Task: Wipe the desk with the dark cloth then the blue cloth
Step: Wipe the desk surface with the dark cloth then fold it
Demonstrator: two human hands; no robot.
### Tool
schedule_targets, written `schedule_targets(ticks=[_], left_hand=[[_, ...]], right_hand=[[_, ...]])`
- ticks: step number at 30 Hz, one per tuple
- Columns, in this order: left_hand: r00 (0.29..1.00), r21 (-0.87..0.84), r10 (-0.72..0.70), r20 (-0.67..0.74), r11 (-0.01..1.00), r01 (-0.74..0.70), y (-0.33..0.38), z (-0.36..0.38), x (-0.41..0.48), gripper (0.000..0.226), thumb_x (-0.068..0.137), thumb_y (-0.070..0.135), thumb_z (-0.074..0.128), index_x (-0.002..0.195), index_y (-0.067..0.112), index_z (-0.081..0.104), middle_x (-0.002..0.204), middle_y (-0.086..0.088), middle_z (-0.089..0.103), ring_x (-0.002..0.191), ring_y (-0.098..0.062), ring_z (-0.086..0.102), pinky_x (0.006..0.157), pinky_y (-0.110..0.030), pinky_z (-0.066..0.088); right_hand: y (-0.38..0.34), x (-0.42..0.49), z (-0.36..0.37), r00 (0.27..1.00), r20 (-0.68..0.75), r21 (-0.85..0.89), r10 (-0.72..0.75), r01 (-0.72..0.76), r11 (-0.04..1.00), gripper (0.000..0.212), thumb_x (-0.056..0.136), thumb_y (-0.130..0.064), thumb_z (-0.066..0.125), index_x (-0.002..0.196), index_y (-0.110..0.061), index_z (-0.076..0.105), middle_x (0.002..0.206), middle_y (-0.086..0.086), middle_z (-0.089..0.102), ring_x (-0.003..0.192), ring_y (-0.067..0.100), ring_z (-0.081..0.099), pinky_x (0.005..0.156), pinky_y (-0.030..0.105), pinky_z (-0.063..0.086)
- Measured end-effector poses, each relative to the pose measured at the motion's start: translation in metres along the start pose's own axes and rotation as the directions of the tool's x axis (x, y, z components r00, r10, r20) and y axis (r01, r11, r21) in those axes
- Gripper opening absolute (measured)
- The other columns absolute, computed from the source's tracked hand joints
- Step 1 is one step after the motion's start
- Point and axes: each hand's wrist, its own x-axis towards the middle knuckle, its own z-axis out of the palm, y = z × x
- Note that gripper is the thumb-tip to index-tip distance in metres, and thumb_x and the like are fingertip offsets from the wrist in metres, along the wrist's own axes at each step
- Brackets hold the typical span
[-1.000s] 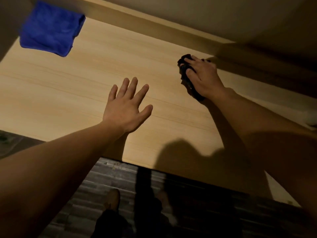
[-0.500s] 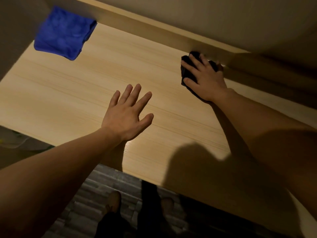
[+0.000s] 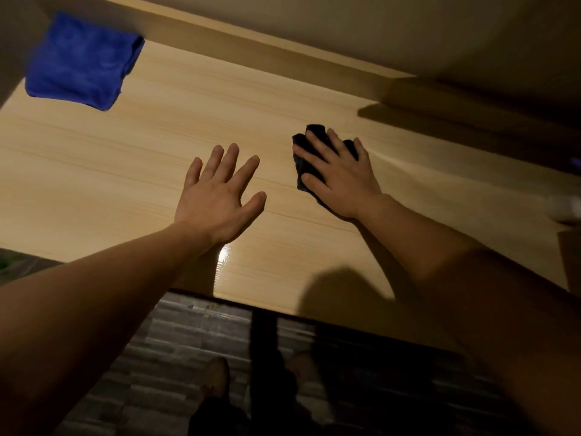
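The light wooden desk fills the view. My right hand presses flat on a crumpled dark cloth near the desk's middle; the hand covers most of the cloth. My left hand rests flat on the desk just left of it, fingers spread, holding nothing. A folded blue cloth lies in the far left corner of the desk, apart from both hands.
A raised wooden ledge runs along the desk's back edge under the wall. A pale blurred object sits at the right edge. Below the desk's front edge I see dark floor planks and my feet.
My right hand has drawn the dark cloth back from the rear ledge toward the desk's middle, closer to my left hand. The left hand stays flat in place.
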Motion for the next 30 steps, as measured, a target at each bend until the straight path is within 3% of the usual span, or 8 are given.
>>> schedule_targets(ticks=[12, 17, 23, 25, 27, 29, 30], left_hand=[[0.999, -0.053, 0.052, -0.001, 0.997, -0.052, -0.004, -0.002, 0.001, 0.072, 0.105, 0.070, 0.017, 0.170, 0.040, 0.012, 0.181, -0.006, -0.002, 0.166, -0.027, -0.008, 0.130, -0.059, -0.002], [0.981, -0.094, 0.186, -0.051, 0.977, -0.190, 0.028, -0.008, 0.009, 0.067, 0.110, 0.062, 0.025, 0.171, 0.036, 0.013, 0.181, -0.005, -0.001, 0.166, -0.027, -0.006, 0.131, -0.057, -0.001], [0.976, -0.153, 0.214, -0.024, 0.964, -0.215, 0.071, -0.004, 0.024, 0.070, 0.109, 0.064, 0.024, 0.172, 0.036, 0.012, 0.181, -0.004, -0.003, 0.166, -0.028, -0.008, 0.131, -0.058, -0.001], [0.979, -0.169, 0.204, -0.003, 0.965, -0.202, 0.077, 0.002, 0.023, 0.073, 0.107, 0.069, 0.021, 0.172, 0.037, 0.009, 0.181, -0.004, -0.005, 0.166, -0.028, -0.010, 0.130, -0.058, -0.004], [0.982, -0.125, 0.188, 0.019, 0.975, -0.184, 0.080, 0.010, 0.020, 0.078, 0.104, 0.075, 0.013, 0.172, 0.036, 0.005, 0.181, -0.006, -0.007, 0.166, -0.028, -0.012, 0.130, -0.059, -0.007], [0.985, -0.066, 0.169, 0.021, 0.984, -0.167, 0.080, 0.016, 0.020, 0.083, 0.102, 0.079, 0.008, 0.172, 0.035, 0.002, 0.180, -0.008, -0.009, 0.165, -0.027, -0.014, 0.130, -0.059, -0.008], [0.986, -0.056, 0.164, 0.022, 0.985, -0.162, 0.081, 0.017, 0.020, 0.084, 0.101, 0.079, 0.007, 0.172, 0.035, 0.001, 0.180, -0.008, -0.010, 0.165, -0.027, -0.015, 0.130, -0.059, -0.008]], right_hand=[[-0.086, -0.114, 0.027, 0.999, 0.004, 0.034, -0.043, 0.042, 0.999, 0.058, 0.109, -0.052, 0.023, 0.165, -0.038, 0.015, 0.175, -0.010, 0.007, 0.161, 0.016, -0.001, 0.128, 0.048, 0.005], [-0.114, -0.150, 0.037, 0.997, 0.009, 0.064, -0.078, 0.077, 0.995, 0.058, 0.109, -0.051, 0.025, 0.165, -0.037, 0.019, 0.174, -0.009, 0.010, 0.161, 0.014, 0.000, 0.128, 0.047, 0.008], [-0.136, -0.179, 0.033, 0.996, 0.073, 0.341, -0.044, 0.017, 0.940, 0.057, 0.104, -0.047, 0.030, 0.160, -0.039, 0.034, 0.168, -0.020, 0.013, 0.155, -0.003, -0.003, 0.123, 0.032, -0.002], [-0.140, -0.185, 0.023, 0.992, 0.121, 0.494, 0.019, -0.077, 0.866, 0.058, 0.100, -0.041, 0.034, 0.157, -0.038, 0.042, 0.167, -0.021, 0.020, 0.151, -0.010, 0.001, 0.121, 0.027, 0.001], [-0.145, -0.190, 0.013, 0.979, 0.180, 0.681, 0.095, -0.194, 0.706, 0.058, 0.095, -0.036, 0.040, 0.152, -0.035, 0.051, 0.165, -0.015, 0.034, 0.152, -0.006, 0.017, 0.125, 0.032, 0.009], [-0.142, -0.194, -0.004, 0.934, 0.285, 0.890, 0.215, -0.341, 0.304, 0.056, 0.090, -0.038, 0.054, 0.145, -0.033, 0.059, 0.152, -0.013, 0.055, 0.141, 0.000, 0.045, 0.122, 0.035, 0.031], [-0.135, -0.194, -0.010, 0.910, 0.315, 0.929, 0.271, -0.354, 0.109, 0.053, 0.090, -0.036, 0.059, 0.142, -0.028, 0.061, 0.133, -0.015, 0.070, 0.125, -0.002, 0.060, 0.110, 0.029, 0.046]])
